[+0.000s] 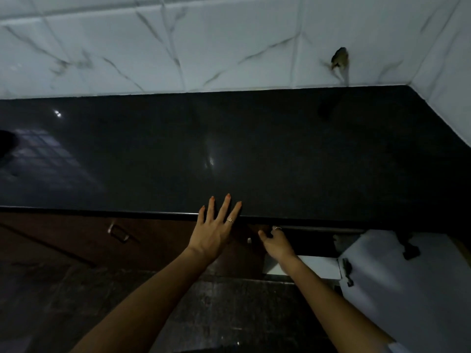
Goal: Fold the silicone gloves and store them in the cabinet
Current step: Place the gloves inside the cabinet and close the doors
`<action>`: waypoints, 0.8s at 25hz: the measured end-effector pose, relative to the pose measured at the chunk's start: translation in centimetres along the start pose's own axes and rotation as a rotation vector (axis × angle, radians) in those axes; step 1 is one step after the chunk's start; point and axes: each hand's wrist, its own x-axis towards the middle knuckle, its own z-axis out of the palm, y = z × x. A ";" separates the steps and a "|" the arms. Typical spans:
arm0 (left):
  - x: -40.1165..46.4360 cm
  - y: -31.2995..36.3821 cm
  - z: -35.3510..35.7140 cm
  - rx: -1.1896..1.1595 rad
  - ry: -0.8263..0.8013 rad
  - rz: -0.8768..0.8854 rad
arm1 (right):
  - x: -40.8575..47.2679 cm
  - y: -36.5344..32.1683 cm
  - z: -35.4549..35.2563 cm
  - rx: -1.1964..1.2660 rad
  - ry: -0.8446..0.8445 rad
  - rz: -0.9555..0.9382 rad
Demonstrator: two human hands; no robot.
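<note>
From the head camera, the left hand point(216, 225) lies spread and flat, fingers apart, its fingertips over the front edge of the dark polished desk point(254, 149), gripping nothing. The right hand point(276, 242) reaches under the desk lip toward the dark opening of the cabinet point(313, 242); its fingers curl out of sight there, so I cannot tell whether they are closed on anything. A white door panel point(407, 276) stands swung open at the right, hinge hardware showing on its inner face. The silicone gloves are not visible anywhere: not on the desk, not in either hand as far as can be seen. They may already sit inside the dark opening, but the frame does not show it.

The risks, as I judge them: the light is poor and the picture soft, so the right hand works nearly blind and could knock its knuckles on the desk underside. If the door is swung shut while fingers stay in the opening, they could be pinched. A springy folded glove might unfold and catch in the closing door.
</note>
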 end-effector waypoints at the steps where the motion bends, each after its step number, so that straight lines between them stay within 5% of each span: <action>1: -0.3 0.3 -0.1 -0.007 -0.005 0.005 | -0.5 0.1 -0.2 0.005 -0.003 -0.012; 8: -2.4 5.6 -1.5 0.011 0.095 0.200 | -7.1 3.9 -4.1 0.035 0.043 -0.071; 20: -4.7 30.4 -6.4 -0.025 -0.017 0.916 | -24.2 17.6 -22.8 0.116 0.713 -0.015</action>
